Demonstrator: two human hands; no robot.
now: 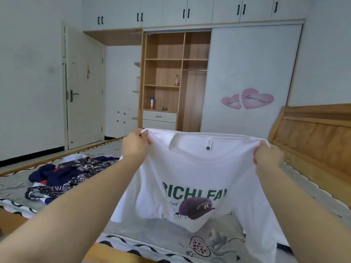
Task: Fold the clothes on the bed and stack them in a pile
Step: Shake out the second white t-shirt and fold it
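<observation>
Now you are spreading the white T-shirt (191, 179) above the bed's (133, 228) near edge, your left hand (135, 147) and right hand (267, 158) each pinching a shoulder, its body hanging below them. Next, likely lay it flat; the unfolded clothes (72, 173) are lying toward the left edge.

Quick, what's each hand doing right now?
Left hand: grips one shoulder of the white T-shirt.
Right hand: grips the other shoulder.

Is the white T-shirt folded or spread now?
Spread: both hands, left and right, hold the T-shirt open by its shoulders above the bed.
</observation>
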